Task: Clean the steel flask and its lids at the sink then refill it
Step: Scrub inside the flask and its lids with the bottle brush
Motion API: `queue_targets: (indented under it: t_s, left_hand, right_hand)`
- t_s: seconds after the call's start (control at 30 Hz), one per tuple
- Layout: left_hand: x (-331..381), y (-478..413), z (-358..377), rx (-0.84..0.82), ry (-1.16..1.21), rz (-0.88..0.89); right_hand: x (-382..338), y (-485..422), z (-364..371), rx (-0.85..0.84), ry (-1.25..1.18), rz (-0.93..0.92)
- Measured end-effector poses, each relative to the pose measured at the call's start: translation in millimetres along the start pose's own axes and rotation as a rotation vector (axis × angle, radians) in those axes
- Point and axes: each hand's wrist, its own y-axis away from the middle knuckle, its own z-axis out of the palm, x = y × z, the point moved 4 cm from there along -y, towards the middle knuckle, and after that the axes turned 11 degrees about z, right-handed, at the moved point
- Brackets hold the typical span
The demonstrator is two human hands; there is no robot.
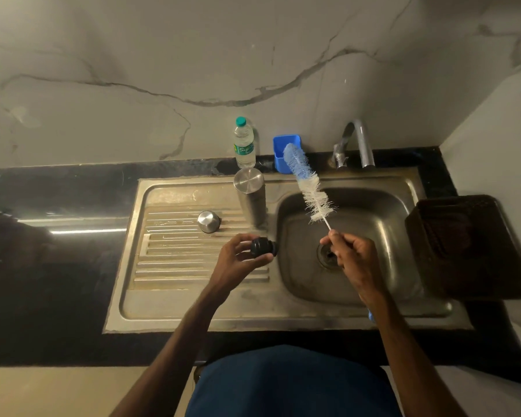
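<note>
1. Counter (pixel 57 296): black, glossy, carries everything below.
2. Sink (pixel 283 320): steel, with the drainboard on the left and the basin on the right.
3. Basket (pixel 463 245): dark, at the right of the basin. No writing shows on it.
4. Tap (pixel 364 145): steel, far right, its spout over the basin. No water can be seen running.
5. Flask (pixel 253 203): steel, stands on the far drainboard at the basin edge. Its flat closed end is up, so it is probably mouth down. No brand is visible.
6. Brush (pixel 312 191): blue and white bristles on a wire stem. Its long axis runs from the right grip up and away to the far left, ending in front of the cup.
7. Bottle (pixel 244 145): clear plastic with a green cap, far behind the flask. The green label begins "Su"; the rest is unreadable.
8. Cup (pixel 278 164): blue, just right of the bottle, unmarked.
9. Right grip (pixel 354 260): over the basin, fingers pinched on the brush stem just below the bristles.
10. Left grip (pixel 241 260): over the near drainboard, fingers curled round the black lid.
11. Steel lid (pixel 208 221): dome up on the drainboard, left of the flask, untouched.
12. Black lid (pixel 263 247): ribbed, lying sideways with one end toward the basin. It sits left of the right grip and level with it, while the bristles are farther off. In my judgement, scrubbing needs the brush head swung near and left, or the lid raised to it.
</note>
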Motion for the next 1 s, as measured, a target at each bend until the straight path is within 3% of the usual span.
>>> queue_targets:
  t_s: [0.23,0.47,0.6,0.73,1.0]
  left_hand:
    - [27,14,73,-0.035,0.461,-0.097]
    - [39,33,130,0.131,0.712,-0.132]
    - [53,45,146,0.234,0.748,-0.075]
    - [63,47,148,0.231,0.739,-0.032]
    - [88,26,101,0.11,0.441,0.143]
  right_hand:
    - [2,12,-27,-0.07,0.016,-0.075]
    - [-5,25,-63,-0.158,0.064,-0.078]
    - [-11,42,-85,-0.226,0.074,-0.067]
    - [-14,49,-87,-0.306,0.046,-0.045]
    - [-38,66,-53,-0.292,0.051,-0.08]
